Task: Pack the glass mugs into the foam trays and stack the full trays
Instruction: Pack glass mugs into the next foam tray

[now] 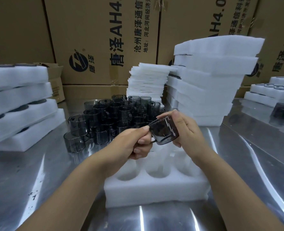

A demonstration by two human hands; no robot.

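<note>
A smoky grey glass mug (164,132) is held tilted in the air above a white foam tray (154,187) whose round pockets show nothing in them. My left hand (134,144) pinches the mug's handle. My right hand (184,127) curls round the mug's body from the right. Behind the hands, several more grey glass mugs (108,119) stand stacked in a cluster on the steel table (38,180).
Stacked foam trays with mugs in them (19,105) sit at the left. A tall stack of foam trays (209,80) and thin foam sheets (147,80) stand at the back right. More filled trays (269,92) lie far right. Cardboard boxes (104,39) wall the back.
</note>
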